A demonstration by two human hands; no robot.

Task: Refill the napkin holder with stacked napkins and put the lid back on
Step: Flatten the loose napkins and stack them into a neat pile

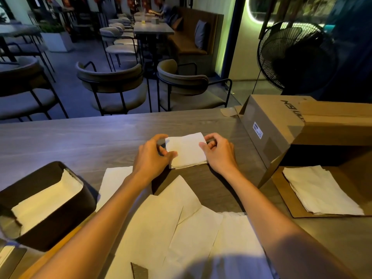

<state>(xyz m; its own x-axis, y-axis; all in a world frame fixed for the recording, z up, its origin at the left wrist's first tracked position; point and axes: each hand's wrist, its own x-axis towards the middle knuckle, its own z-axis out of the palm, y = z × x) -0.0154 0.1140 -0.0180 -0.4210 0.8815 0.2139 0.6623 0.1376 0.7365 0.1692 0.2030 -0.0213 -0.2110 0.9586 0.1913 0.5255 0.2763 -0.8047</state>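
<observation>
A small stack of folded white napkins (187, 151) lies on the wooden table (80, 141) in the middle. My left hand (152, 156) pinches its left edge and my right hand (218, 153) grips its right edge, both resting on the table. The dark napkin holder (66, 214) stands open at the lower left with napkins (48, 202) inside. Loose unfolded napkins (177, 222) are spread in front of me. I cannot pick out the lid with certainty.
A cardboard box (285, 125) lies on its side at the right, with another napkin stack (322, 192) on its open flap. Chairs (114, 85) stand beyond the table's far edge. A black fan (296, 55) is at the back right.
</observation>
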